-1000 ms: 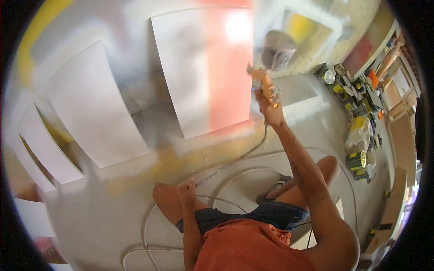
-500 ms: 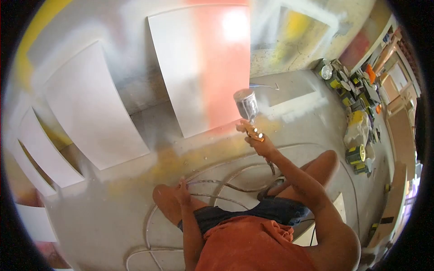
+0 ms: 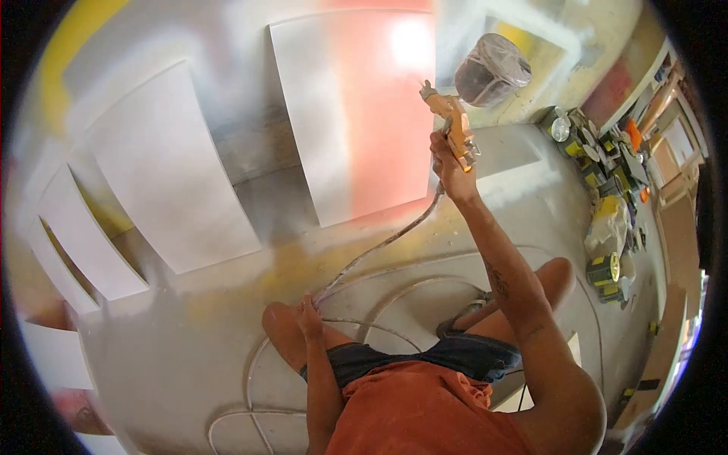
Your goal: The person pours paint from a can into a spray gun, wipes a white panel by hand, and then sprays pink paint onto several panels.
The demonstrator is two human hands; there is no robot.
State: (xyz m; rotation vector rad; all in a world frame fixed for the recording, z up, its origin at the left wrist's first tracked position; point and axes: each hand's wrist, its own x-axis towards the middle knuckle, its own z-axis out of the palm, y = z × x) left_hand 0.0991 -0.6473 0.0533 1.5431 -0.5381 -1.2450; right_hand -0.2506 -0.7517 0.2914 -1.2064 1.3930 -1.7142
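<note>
My right hand (image 3: 455,171) is closed round the handle of a spray gun (image 3: 455,125), raised at arm's length before a panel. A paint-smeared metal cup (image 3: 489,72) sits on the gun, tilted to the right. The nozzle points at the upper right of a white panel (image 3: 311,121) that leans on the wall; its right part is coated pinkish red. From the gun's handle an air hose (image 3: 379,250) runs down to my left hand (image 3: 309,315), which is closed on it by my left knee.
Several white panels (image 3: 171,167) lean along the wall at left. Hose loops (image 3: 250,371) lie on the floor around my legs. Paint cans (image 3: 604,269) and other clutter stand along the right side. The wall carries yellow, white and red overspray.
My right hand has lifted the spray gun up the panel, and its cup now tilts to the right. The hose has risen off the floor with it. My left hand stays near the knee.
</note>
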